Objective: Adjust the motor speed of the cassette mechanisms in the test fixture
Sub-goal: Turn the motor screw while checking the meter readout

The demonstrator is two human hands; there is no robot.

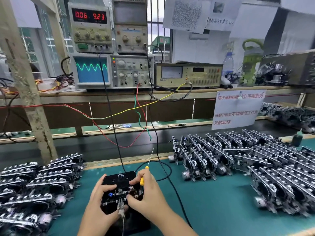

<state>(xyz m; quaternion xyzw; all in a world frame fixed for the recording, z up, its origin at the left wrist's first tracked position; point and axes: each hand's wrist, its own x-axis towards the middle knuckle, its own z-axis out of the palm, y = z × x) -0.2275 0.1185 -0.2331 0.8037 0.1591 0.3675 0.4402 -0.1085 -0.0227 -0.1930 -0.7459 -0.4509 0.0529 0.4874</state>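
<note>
At the lower centre of the frame, the black cassette mechanism in the test fixture [120, 188] sits on the green mat [221, 201]; the left hand [98, 200] grips its left edge with curled fingers; the right hand [146, 195] presses on its right side while clasping a yellow-handled thin screwdriver [144, 174]; the oscilloscope with blue screen [92, 69], upper left, shows a green wave.

Two bare forearms, left hand [100, 198], right hand [146, 196], no sleeves, unadorned
</note>
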